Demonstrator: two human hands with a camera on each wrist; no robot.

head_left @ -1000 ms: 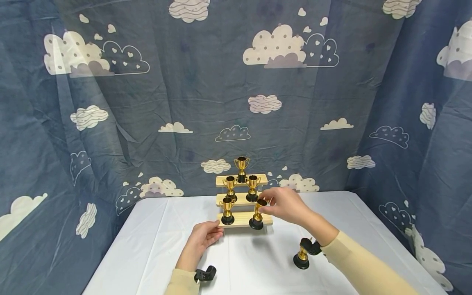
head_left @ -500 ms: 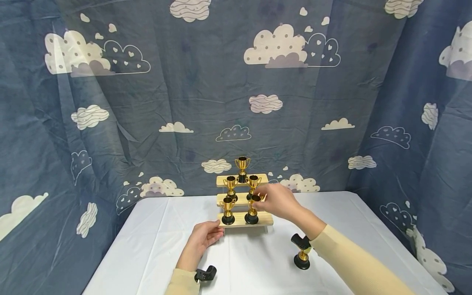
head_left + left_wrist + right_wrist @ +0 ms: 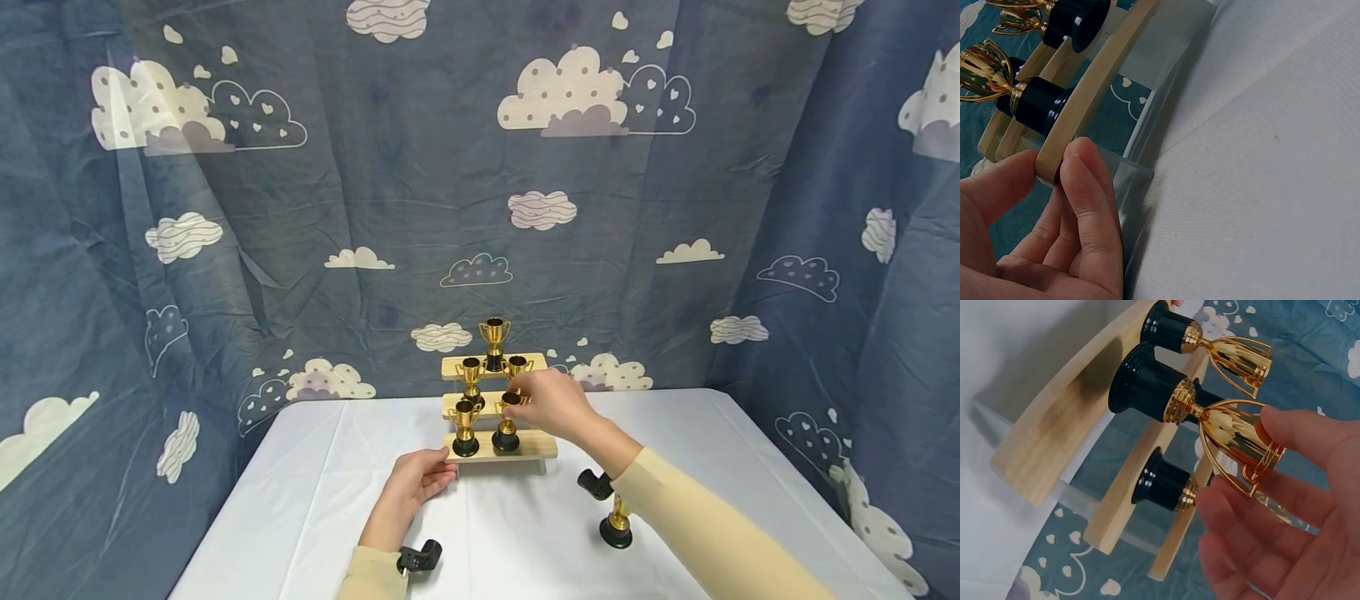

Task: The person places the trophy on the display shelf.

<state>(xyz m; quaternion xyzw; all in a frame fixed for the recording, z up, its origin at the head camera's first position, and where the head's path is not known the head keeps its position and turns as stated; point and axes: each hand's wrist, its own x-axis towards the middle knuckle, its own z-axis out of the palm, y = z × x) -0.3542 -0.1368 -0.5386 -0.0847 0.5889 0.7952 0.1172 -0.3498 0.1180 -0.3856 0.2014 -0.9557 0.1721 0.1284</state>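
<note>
A three-step wooden stand (image 3: 534, 447) sits at the back of the white table (image 3: 315, 500). My right hand (image 3: 517, 400) pinches the gold cup of a small trophy (image 3: 507, 423) whose black base stands on the bottom step. In the right wrist view my fingers (image 3: 1297, 437) curl about that trophy's (image 3: 1235, 431) rim and handle. My left hand (image 3: 442, 471) grips the left end of the bottom step; the left wrist view shows thumb and fingers (image 3: 1085, 187) clamped on the wooden stand's (image 3: 1104, 75) end. Another trophy (image 3: 465, 425) stands at the bottom left.
Two trophies (image 3: 471, 379) stand on the middle step, the right one half hidden by my hand, and one trophy (image 3: 493, 337) on the top step. A loose trophy (image 3: 618, 525) stands on the table by my right forearm. A blue cloud-print curtain (image 3: 375, 208) encloses the table.
My right hand has carried the trophy leftward along the bottom step, from near its right end to beside the middle. The left hand has stayed on the stand's end.
</note>
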